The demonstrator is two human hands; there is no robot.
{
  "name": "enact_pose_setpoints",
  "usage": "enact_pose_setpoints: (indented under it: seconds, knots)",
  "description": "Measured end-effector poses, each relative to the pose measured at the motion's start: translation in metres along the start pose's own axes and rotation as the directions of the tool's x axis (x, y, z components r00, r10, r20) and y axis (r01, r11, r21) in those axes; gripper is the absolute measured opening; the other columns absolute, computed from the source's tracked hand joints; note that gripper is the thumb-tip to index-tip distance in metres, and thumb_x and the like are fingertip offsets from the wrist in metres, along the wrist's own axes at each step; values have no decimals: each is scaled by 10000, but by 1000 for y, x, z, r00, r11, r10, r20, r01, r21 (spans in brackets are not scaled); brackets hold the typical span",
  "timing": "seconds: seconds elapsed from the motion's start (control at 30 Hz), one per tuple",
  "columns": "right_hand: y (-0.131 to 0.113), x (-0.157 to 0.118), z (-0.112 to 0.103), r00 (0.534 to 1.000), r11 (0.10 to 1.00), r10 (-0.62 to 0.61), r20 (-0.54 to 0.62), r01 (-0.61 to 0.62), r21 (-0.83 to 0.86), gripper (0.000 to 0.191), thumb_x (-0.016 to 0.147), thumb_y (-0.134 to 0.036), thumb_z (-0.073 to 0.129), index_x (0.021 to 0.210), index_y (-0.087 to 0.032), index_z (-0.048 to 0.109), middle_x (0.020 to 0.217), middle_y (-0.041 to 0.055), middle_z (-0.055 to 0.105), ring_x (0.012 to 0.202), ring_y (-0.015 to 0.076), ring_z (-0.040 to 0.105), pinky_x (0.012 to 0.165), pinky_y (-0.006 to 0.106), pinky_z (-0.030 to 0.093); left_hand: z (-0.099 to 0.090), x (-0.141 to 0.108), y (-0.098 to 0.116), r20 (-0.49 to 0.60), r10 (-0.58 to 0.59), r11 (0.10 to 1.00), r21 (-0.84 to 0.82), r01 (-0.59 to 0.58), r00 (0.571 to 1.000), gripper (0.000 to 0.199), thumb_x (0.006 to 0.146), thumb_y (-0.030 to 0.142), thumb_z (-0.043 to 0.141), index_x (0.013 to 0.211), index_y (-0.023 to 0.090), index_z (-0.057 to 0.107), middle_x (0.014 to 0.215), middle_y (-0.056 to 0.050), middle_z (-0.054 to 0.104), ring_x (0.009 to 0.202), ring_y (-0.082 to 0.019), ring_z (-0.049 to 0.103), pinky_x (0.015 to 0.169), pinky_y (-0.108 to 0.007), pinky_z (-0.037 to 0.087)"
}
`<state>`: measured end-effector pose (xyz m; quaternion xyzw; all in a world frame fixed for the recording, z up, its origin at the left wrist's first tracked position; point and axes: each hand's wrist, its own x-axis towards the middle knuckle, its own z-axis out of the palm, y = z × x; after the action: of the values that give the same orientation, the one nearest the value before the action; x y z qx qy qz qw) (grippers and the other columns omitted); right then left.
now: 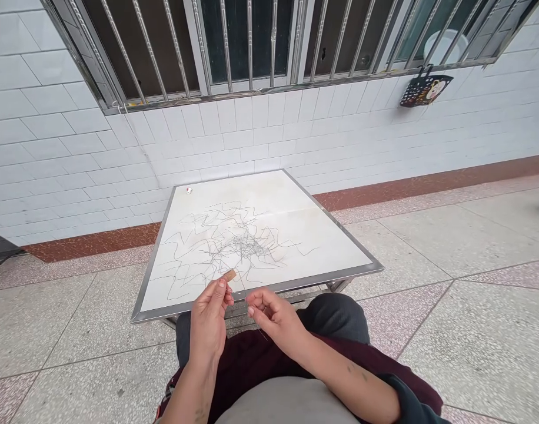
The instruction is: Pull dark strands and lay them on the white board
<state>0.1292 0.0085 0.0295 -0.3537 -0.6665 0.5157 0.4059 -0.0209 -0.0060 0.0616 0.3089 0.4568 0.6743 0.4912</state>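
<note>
My left hand pinches a small flat tan piece between thumb and fingers, just above the table's near edge. It looks like card or wood; I cannot tell which. To its right, my right hand is closed, thumb and fingertips together at a thin dark strand that rises between the hands. Whether the strand also touches the tan piece is too fine to make out. Beyond both hands, a loose tangle of thin, bent dark strands spreads over the white tabletop, densest in the middle.
The white table has a grey metal rim and stands close to a white tiled wall. A small red-and-white item lies at its far left corner. Above are barred windows; a dark patterned bag hangs from the bars at right.
</note>
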Motion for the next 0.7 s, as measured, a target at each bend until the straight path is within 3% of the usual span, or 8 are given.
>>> enact_pose_setpoints:
  seconds: [0.17, 0.33, 0.7]
  knots:
    - [1, 1, 0, 994, 995, -69, -80, 62, -83, 169, 909, -301, 497, 1051, -224, 546, 824, 9, 596, 635, 112, 492, 589, 240, 411, 2, -3, -2, 72, 25, 988, 152, -35, 997, 248, 800, 340, 670, 983, 186, 735, 858, -29, 603, 684, -94, 452, 666, -231, 410]
    - [1, 1, 1, 988, 995, -103, -114, 101, -17, 172, 936, -329, 456, 985, -218, 579, 792, 7, 571, 550, 91, 475, 513, 223, 408, 5, -7, 0, 143, -8, 970, 242, -27, 990, 295, 802, 337, 661, 1066, 218, 716, 989, -44, 625, 674, -91, 458, 658, -236, 418]
    - [-2, 2, 3, 997, 964, 67, -26, -58, 259, 281, 893, -467, 509, 876, -191, 560, 712, -28, 540, 472, 57, 430, 447, 200, 374, 11, -7, -4, 133, -61, 975, 221, 31, 989, 319, 802, 329, 664, 1095, 208, 697, 849, -24, 658, 761, -122, 542, 681, -233, 433]
